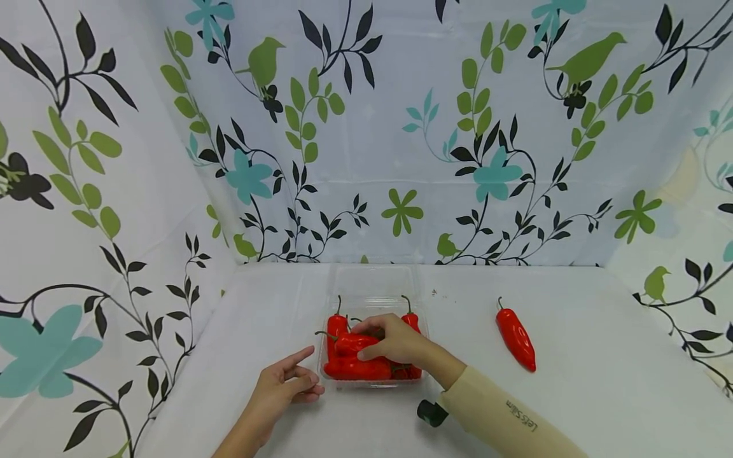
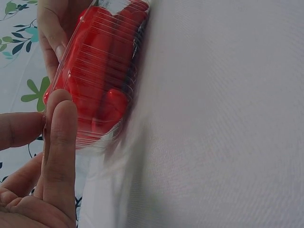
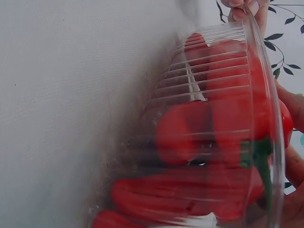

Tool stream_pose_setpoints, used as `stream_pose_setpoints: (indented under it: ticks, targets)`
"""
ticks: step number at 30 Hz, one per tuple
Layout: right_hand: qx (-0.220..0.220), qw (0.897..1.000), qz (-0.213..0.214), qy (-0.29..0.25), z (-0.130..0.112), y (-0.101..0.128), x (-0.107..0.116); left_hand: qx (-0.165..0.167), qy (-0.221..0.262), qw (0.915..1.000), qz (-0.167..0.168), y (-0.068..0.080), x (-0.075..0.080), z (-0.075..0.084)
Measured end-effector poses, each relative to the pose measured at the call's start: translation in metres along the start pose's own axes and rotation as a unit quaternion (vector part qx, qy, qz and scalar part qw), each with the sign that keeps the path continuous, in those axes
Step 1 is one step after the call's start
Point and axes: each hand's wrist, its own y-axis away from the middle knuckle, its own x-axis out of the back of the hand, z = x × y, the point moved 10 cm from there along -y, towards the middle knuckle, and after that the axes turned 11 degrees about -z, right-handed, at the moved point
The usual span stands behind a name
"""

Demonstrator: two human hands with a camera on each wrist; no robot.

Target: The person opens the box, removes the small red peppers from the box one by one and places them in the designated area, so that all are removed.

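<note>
A clear plastic container point(image 1: 375, 384) full of long red peppers stands on the table with its lid open behind it. My right hand point(image 1: 395, 343) reaches over it from the right and grips a red pepper point(image 1: 350, 343) lying crosswise on top, thumb on the near side. Its far fingers are partly hidden. At the container's front left corner, my left hand point(image 1: 289, 380) pinches the rim between thumb and fingers, as the left wrist view point(image 2: 59, 137) shows. Through the ribbed wall, the right wrist view shows more peppers point(image 3: 180, 133) and a green stem point(image 3: 259, 156).
One red pepper point(image 1: 516, 337) lies apart on the white table to the right. The transparent lid point(image 1: 375, 280) extends toward the patterned backdrop point(image 1: 366, 159). A small dark object point(image 1: 432, 413) is beside the right sleeve.
</note>
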Motion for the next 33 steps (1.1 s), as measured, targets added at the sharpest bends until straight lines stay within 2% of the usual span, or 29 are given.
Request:
stream_pose_setpoints:
  ticks: [18,33]
  targets:
    - [0.000,1.000,0.009,-0.007,-0.003,0.003,0.001,-0.009,0.005,0.9999,-0.008,0.001,-0.002,0.000]
    - [0.060,0.997,0.038,-0.032,-0.009,0.009,0.016,-0.011,0.003,0.9999,-0.006,0.003,-0.001,0.000]
